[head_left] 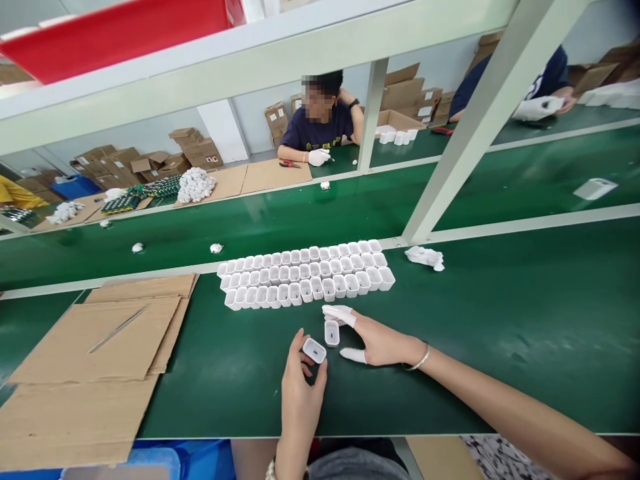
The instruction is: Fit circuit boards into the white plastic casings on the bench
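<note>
My left hand (305,377) grips a small white plastic case (315,351) between thumb and fingers, its hollow side tilted up, with a dark slot in the bottom. Just right of it, a second white case (332,333) stands on the green table. My right hand (367,337), white covers on its fingertips, is spread around this second case, thumb apart from the fingers; the thumb is clear of it, and whether the fingers touch it I cannot tell. Beyond both hands, several white cases (306,291) stand in three close rows, openings up.
Cardboard sheets (120,340) with metal tweezers (119,329) on top lie at the left. A crumpled white glove or cloth (425,257) lies right of the rows. A slanted metal post (465,140) rises behind. Across the green belt (270,213) sits a co-worker (320,127).
</note>
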A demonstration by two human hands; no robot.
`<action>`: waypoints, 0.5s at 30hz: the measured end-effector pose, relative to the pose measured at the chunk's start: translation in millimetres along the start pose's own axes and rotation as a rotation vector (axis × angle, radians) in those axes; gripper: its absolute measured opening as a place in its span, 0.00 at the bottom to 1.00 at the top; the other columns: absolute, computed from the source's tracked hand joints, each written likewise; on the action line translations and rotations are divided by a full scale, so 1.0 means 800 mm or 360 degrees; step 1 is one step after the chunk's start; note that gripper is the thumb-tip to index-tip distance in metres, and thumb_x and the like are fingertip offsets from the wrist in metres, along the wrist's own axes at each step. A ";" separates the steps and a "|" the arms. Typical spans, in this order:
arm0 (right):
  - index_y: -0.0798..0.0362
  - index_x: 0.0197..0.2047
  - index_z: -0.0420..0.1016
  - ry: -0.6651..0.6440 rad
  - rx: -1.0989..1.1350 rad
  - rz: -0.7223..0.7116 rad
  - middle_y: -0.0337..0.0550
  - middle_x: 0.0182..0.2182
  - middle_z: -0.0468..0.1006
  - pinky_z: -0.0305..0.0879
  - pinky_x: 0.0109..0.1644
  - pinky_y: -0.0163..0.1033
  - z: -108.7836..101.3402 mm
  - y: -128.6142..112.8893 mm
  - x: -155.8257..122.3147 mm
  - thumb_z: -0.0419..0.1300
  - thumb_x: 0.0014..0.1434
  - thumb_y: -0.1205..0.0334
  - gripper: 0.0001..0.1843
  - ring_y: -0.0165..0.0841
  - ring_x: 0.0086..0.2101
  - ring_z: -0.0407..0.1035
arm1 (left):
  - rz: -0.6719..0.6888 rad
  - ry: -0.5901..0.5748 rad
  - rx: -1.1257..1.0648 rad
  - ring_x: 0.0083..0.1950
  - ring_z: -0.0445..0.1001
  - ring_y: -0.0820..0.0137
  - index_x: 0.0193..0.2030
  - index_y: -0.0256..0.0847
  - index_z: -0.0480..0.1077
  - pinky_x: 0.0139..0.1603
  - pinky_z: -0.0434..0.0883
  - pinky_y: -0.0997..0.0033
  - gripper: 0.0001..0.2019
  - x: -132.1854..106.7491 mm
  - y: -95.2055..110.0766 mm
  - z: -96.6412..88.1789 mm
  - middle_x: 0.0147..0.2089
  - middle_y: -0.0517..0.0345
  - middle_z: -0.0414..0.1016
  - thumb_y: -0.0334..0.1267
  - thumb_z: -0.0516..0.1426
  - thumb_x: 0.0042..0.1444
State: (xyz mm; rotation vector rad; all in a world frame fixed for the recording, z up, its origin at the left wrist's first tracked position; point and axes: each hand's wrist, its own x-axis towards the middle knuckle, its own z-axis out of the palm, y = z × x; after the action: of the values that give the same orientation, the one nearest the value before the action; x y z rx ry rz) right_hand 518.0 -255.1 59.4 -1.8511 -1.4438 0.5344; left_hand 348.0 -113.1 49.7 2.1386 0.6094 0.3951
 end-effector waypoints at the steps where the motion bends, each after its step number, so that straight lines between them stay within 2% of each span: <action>1: 0.49 0.71 0.39 -0.0021 0.0009 0.0045 0.54 0.64 0.56 0.58 0.62 0.51 0.002 -0.001 0.001 0.62 0.57 0.61 0.46 0.45 0.60 0.57 | -0.0003 -0.0002 -0.0014 0.31 0.69 0.71 0.64 0.41 0.56 0.37 0.73 0.68 0.27 0.002 -0.001 0.000 0.39 0.53 0.72 0.43 0.55 0.59; 5: 0.46 0.72 0.39 -0.0020 -0.0003 0.0106 0.51 0.60 0.65 0.63 0.57 0.49 0.009 -0.005 0.002 0.58 0.61 0.57 0.42 0.43 0.55 0.65 | 0.0023 0.0064 -0.0035 0.30 0.70 0.71 0.59 0.39 0.62 0.36 0.73 0.69 0.24 0.005 -0.004 0.001 0.34 0.56 0.69 0.45 0.57 0.58; 9: 0.46 0.72 0.40 -0.0059 -0.0026 0.0065 0.51 0.60 0.65 0.64 0.56 0.48 0.009 -0.005 0.000 0.58 0.61 0.56 0.42 0.43 0.54 0.65 | 0.0068 0.0160 -0.0020 0.24 0.64 0.77 0.51 0.40 0.67 0.29 0.71 0.70 0.18 0.009 -0.011 0.002 0.40 0.54 0.68 0.47 0.58 0.57; 11: 0.46 0.72 0.39 -0.0079 -0.0038 0.0062 0.51 0.61 0.64 0.63 0.56 0.48 0.008 -0.004 -0.001 0.57 0.62 0.55 0.42 0.43 0.55 0.65 | 0.0053 0.0210 -0.0002 0.22 0.61 0.78 0.47 0.39 0.68 0.27 0.70 0.70 0.16 0.011 -0.012 0.004 0.40 0.55 0.66 0.46 0.58 0.57; 13: 0.46 0.72 0.39 -0.0080 -0.0062 0.0064 0.51 0.61 0.64 0.63 0.57 0.49 0.008 -0.004 -0.001 0.57 0.62 0.55 0.42 0.44 0.55 0.64 | 0.0000 0.0202 0.0009 0.23 0.62 0.77 0.49 0.38 0.67 0.26 0.70 0.70 0.16 0.013 -0.011 0.006 0.38 0.57 0.64 0.44 0.57 0.58; 15: 0.46 0.72 0.40 -0.0080 -0.0094 0.0058 0.51 0.60 0.65 0.63 0.57 0.49 0.009 -0.004 0.000 0.57 0.62 0.55 0.42 0.44 0.55 0.64 | -0.0049 0.0095 -0.0021 0.24 0.64 0.76 0.54 0.38 0.64 0.27 0.71 0.70 0.18 0.014 -0.008 0.007 0.38 0.57 0.62 0.40 0.57 0.57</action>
State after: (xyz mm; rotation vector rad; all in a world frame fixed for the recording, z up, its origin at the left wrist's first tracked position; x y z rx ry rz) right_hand 511.1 -253.1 56.9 -1.9261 -1.4757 0.5656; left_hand 358.2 -107.7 41.8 2.1084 0.6713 0.4460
